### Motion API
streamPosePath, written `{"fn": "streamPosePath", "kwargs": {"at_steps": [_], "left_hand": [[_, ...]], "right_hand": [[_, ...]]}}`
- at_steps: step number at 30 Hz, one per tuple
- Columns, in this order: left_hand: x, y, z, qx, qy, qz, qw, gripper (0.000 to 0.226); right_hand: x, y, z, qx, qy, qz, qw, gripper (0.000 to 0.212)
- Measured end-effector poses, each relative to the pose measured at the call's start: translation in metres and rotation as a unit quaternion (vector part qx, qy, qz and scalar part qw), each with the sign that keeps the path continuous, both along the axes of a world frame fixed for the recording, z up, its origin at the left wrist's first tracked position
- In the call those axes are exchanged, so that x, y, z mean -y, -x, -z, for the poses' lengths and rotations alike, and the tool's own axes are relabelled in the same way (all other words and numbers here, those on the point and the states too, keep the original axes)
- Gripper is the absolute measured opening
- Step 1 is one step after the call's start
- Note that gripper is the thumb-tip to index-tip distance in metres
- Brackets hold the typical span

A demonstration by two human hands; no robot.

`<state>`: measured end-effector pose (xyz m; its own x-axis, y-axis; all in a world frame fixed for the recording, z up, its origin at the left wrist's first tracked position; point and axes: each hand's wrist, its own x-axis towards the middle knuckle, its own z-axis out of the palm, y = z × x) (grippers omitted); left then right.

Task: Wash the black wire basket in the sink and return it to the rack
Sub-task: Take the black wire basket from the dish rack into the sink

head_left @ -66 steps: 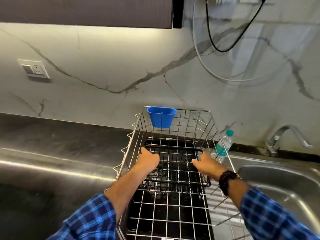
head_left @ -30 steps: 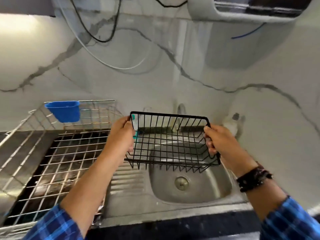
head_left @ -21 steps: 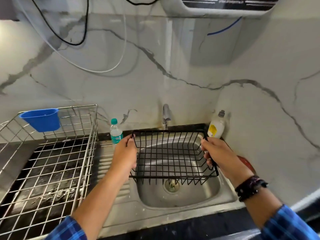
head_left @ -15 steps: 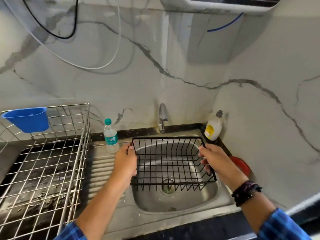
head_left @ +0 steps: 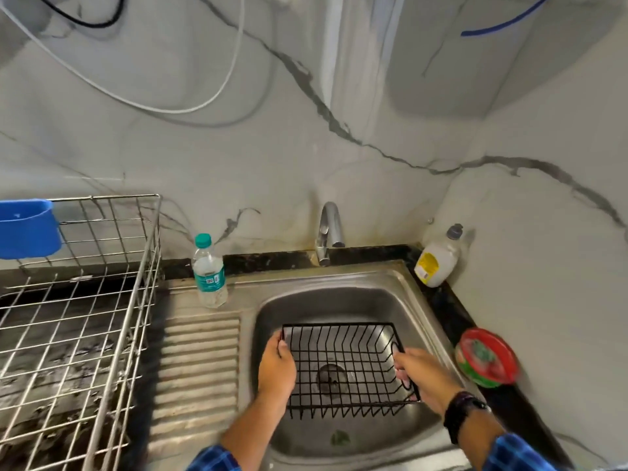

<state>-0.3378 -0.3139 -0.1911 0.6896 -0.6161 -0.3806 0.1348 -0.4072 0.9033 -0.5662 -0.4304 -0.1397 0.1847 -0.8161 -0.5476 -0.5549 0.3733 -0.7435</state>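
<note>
The black wire basket (head_left: pixel 343 365) sits low inside the steel sink (head_left: pixel 339 300), over the drain. My left hand (head_left: pixel 277 368) grips its left rim. My right hand (head_left: pixel 419 375) grips its right rim, fingers curled round the wire. The silver wire rack (head_left: pixel 102 317) stands on the counter to the left of the sink. The tap (head_left: pixel 328 229) at the back of the sink shows no running water.
A blue cup (head_left: pixel 27 229) hangs on the rack's back wall. A water bottle (head_left: pixel 209 271) stands on the ribbed drainboard (head_left: pixel 200 368). A soap bottle (head_left: pixel 438 258) stands at the back right corner, with a red-rimmed round container (head_left: pixel 486 358) on the right counter.
Both hands lifted the basket out of the rack, carried it right and lowered it into the sink. The view followed from the rack to the sink.
</note>
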Motion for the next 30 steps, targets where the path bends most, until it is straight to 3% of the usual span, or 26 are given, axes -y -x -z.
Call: {"fn": "streamPosePath", "kwargs": {"at_steps": [5,13,24,30], "left_hand": [[0.031,-0.007,0.032,-0.118,-0.046,0.031,0.991,0.054],[0.041,-0.021,0.065,-0.138,-0.097,0.002,0.986,0.068],[0.061,-0.028,0.088,-0.199,-0.054,-0.054,0.977,0.063],[0.059,-0.028,0.102,-0.117,-0.074,-0.028,0.99,0.065]], "right_hand": [[0.036,-0.008,0.044,-0.016,-0.026,0.04,0.999,0.019],[0.061,-0.017,0.082,-0.001,-0.045,0.007,0.999,0.013],[0.089,-0.032,0.111,-0.026,-0.038,-0.025,0.999,0.031],[0.092,-0.029,0.117,0.004,-0.02,-0.019,1.0,0.042]]}}
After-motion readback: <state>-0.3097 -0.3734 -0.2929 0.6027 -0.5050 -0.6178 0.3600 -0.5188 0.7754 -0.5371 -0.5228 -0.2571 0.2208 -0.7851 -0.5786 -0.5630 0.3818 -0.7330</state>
